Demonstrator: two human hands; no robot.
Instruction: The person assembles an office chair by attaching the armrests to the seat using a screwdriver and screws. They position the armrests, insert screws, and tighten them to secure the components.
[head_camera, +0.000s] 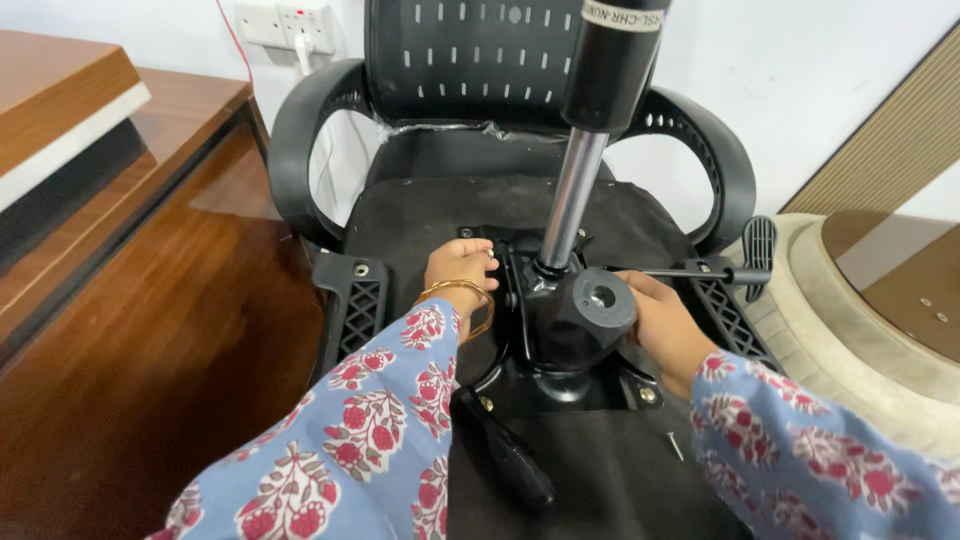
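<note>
An office chair lies upside down with its black seat underside (420, 215) facing up. A black metal tilt mechanism (560, 330) is bolted to it, with a chrome gas-lift cylinder (572, 195) rising from it. My left hand (462, 268), with gold bangles on the wrist, rests on the mechanism's left edge. My right hand (662, 325) grips the mechanism's right side beside the round black tension knob (598, 300). A black-handled tool (505, 455) lies on the seat near my left sleeve. A small screw (676, 446) lies loose on the right.
A wooden desk (150, 300) stands close on the left. Black armrests (300, 150) curve at both sides. The height lever with a paddle handle (757, 255) sticks out to the right. A beige round base (850, 330) sits at right. A wall socket (285, 22) is above.
</note>
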